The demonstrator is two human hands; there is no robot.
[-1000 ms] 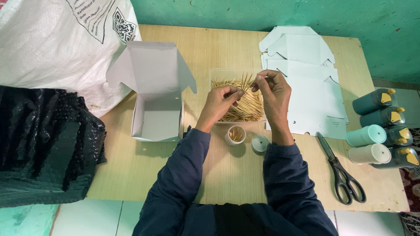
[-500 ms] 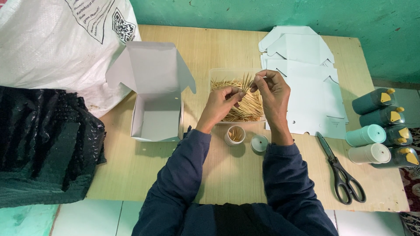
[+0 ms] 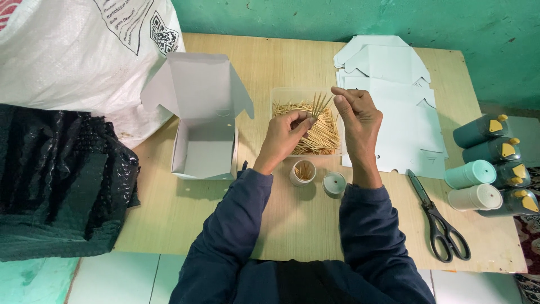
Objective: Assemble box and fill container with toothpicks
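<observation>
My left hand (image 3: 285,137) pinches a small bunch of toothpicks (image 3: 319,104) that fans upward above a clear tray (image 3: 279,93) heaped with more toothpicks. My right hand (image 3: 356,115) is raised beside the bunch, fingers curled, fingertips close to the sticks. Whether it touches them I cannot tell. Below my hands a small round container (image 3: 302,172) stands upright on the wooden table (image 3: 281,225) with toothpicks inside. Its round lid (image 3: 334,183) lies just to the right of it.
An open white cardboard box (image 3: 202,118) sits left of the tray. Flat white box blanks (image 3: 405,112) are stacked to the right. Black scissors (image 3: 441,228) and several teal bottles (image 3: 495,169) lie at the right edge. A white sack (image 3: 73,56) and black bag (image 3: 56,180) fill the left.
My left hand has lifted a small bunch of toothpicks a little higher out of the tray. My right hand stays beside it.
</observation>
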